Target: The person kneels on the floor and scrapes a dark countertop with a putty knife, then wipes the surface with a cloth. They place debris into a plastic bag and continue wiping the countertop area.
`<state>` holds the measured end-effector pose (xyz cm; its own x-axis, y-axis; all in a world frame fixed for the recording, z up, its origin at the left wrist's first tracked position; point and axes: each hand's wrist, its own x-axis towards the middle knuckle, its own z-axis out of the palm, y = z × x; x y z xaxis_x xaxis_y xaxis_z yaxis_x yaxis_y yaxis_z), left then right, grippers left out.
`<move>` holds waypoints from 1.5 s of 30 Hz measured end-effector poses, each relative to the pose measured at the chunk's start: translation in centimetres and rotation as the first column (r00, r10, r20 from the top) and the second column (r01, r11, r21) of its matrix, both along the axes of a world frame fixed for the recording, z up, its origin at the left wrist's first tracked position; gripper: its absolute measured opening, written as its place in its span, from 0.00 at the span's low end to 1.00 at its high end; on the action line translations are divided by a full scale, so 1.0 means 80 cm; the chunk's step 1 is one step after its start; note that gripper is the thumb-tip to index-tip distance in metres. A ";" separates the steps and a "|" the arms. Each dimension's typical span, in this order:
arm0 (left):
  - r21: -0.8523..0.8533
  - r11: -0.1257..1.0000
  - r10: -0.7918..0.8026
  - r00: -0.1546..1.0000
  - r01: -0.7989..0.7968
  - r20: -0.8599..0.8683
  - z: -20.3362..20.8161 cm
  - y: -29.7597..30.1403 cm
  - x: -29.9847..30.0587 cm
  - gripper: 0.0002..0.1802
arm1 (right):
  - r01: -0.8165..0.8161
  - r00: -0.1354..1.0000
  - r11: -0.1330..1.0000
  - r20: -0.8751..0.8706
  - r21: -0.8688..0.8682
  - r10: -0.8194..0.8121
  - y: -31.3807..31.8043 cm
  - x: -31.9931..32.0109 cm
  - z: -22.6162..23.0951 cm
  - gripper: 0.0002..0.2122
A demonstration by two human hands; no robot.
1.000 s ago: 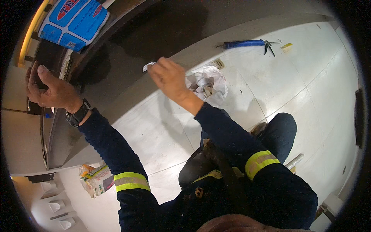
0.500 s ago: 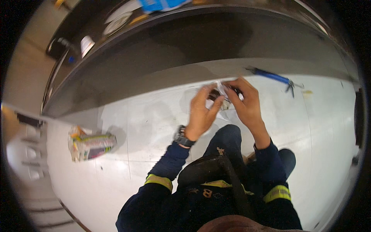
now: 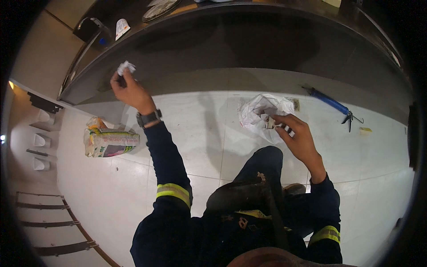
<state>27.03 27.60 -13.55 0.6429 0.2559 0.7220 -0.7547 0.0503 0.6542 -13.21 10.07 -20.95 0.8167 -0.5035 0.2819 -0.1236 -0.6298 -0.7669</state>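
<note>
A crumpled white wad (image 3: pixel 126 67), paper or thin plastic, is pinched in the fingertips of my left hand (image 3: pixel 133 94), which is raised out to the left in front of the dark panel. On the floor ahead of my knee lies an open, rumpled white plastic bag (image 3: pixel 255 109). My right hand (image 3: pixel 300 139) is at its near right side, thumb and fingers closed together. A small pale piece (image 3: pixel 269 122) shows at these fingertips; whether it is gripped or lies in the bag I cannot tell.
A blue caulking gun (image 3: pixel 330 103) lies to the right, near a small yellowish piece (image 3: pixel 365 130). On the left stands a part-crumpled printed sack (image 3: pixel 113 142). A dark counter panel (image 3: pixel 200 49) crosses ahead, with a white cup (image 3: pixel 122 28) on top.
My left hand has swung up and left from beside the right hand, carrying the white wad. My right hand has shifted slightly right and nearer, leaving the white bag in plain view.
</note>
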 end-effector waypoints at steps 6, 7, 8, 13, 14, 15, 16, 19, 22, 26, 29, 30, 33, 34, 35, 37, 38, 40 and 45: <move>0.018 0.997 0.069 0.982 -0.073 0.178 0.034 -0.081 -0.015 0.11 | 0.078 0.975 0.997 -0.210 0.010 -0.074 -0.016 -0.053 -0.011 0.11; -0.007 0.997 0.081 0.980 -0.081 0.184 0.034 -0.094 -0.035 0.10 | 0.080 0.978 0.997 -0.190 -0.016 -0.082 -0.015 -0.056 -0.009 0.11; 0.020 0.986 0.162 0.972 -0.168 0.172 0.032 -0.108 -0.053 0.10 | 0.082 0.982 0.996 -0.169 -0.041 -0.088 -0.014 -0.058 -0.006 0.11; 0.004 0.995 0.084 0.870 -0.099 0.487 0.019 -0.224 -0.174 0.08 | 0.088 0.987 0.988 -0.120 -0.127 -0.103 -0.014 -0.064 0.002 0.10; 0.041 0.995 0.053 0.857 -0.086 0.513 0.022 -0.239 -0.198 0.08 | 0.071 0.989 0.984 -0.114 -0.166 -0.090 -0.015 -0.062 0.003 0.10; 0.077 0.995 0.018 0.843 -0.071 0.538 0.025 -0.252 -0.221 0.08 | 0.056 0.991 0.977 -0.108 -0.206 -0.080 -0.014 -0.061 0.004 0.10; 0.107 0.993 -0.015 0.827 -0.054 0.562 0.027 -0.268 -0.244 0.09 | 0.059 0.992 0.974 -0.096 -0.219 -0.081 -0.014 -0.063 0.009 0.10; 0.102 0.990 -0.137 0.847 0.099 0.513 0.028 -0.310 -0.294 0.09 | 0.084 0.987 0.964 -0.115 -0.253 -0.116 -0.016 -0.073 0.015 0.09; 0.156 0.988 -0.086 0.841 0.002 0.534 0.028 -0.307 -0.298 0.08 | 0.090 0.984 0.947 -0.118 -0.309 -0.132 -0.020 -0.083 0.017 0.07; 0.197 0.945 0.074 0.754 -0.262 0.652 0.027 -0.253 -0.232 0.10 | 0.134 0.976 0.926 -0.115 -0.354 -0.185 -0.029 -0.101 0.016 0.07; 0.239 0.921 0.136 0.827 -0.309 0.545 0.026 -0.201 -0.196 0.09 | 0.132 0.967 0.943 -0.168 -0.307 -0.190 -0.027 -0.101 0.024 0.07; 0.255 0.922 0.117 0.836 -0.292 0.536 0.022 -0.205 -0.205 0.08 | 0.128 0.969 0.944 -0.166 -0.304 -0.185 -0.029 -0.104 0.022 0.07; 0.261 0.960 -0.048 0.857 -0.102 0.513 0.016 -0.243 -0.247 0.06 | 0.104 0.970 0.947 -0.179 -0.302 -0.164 -0.031 -0.106 0.020 0.07; 0.254 0.967 -0.138 0.897 0.030 0.421 0.013 -0.258 -0.264 0.07 | 0.090 0.969 0.950 -0.194 -0.300 -0.153 -0.031 -0.106 0.022 0.07; 0.234 0.959 -0.232 0.916 0.160 0.326 0.013 -0.271 -0.277 0.07 | 0.077 0.968 0.952 -0.208 -0.297 -0.143 -0.030 -0.106 0.022 0.08; 0.208 0.965 -0.239 0.872 0.163 0.428 0.025 -0.291 -0.295 0.07 | 0.089 0.975 0.948 -0.170 -0.304 -0.146 -0.026 -0.105 0.021 0.08; 0.205 0.960 -0.265 0.863 0.192 0.429 0.028 -0.298 -0.305 0.07 | 0.094 0.978 0.947 -0.151 -0.308 -0.146 -0.024 -0.105 0.021 0.08; 0.204 0.950 -0.303 0.860 0.237 0.410 0.031 -0.310 -0.321 0.07 | 0.093 0.982 0.952 -0.133 -0.290 -0.137 -0.023 -0.107 0.024 0.08; 0.260 0.916 -0.393 0.817 0.306 0.422 0.033 -0.330 -0.349 0.07 | 0.087 0.988 0.957 -0.102 -0.278 -0.120 -0.025 -0.109 0.021 0.07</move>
<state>-0.86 1.17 -10.92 0.2510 -0.0788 0.9648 -0.9208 0.2879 0.2630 -21.95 8.06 -19.25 0.7996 -0.5045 0.3258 -0.2774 -0.7914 -0.5446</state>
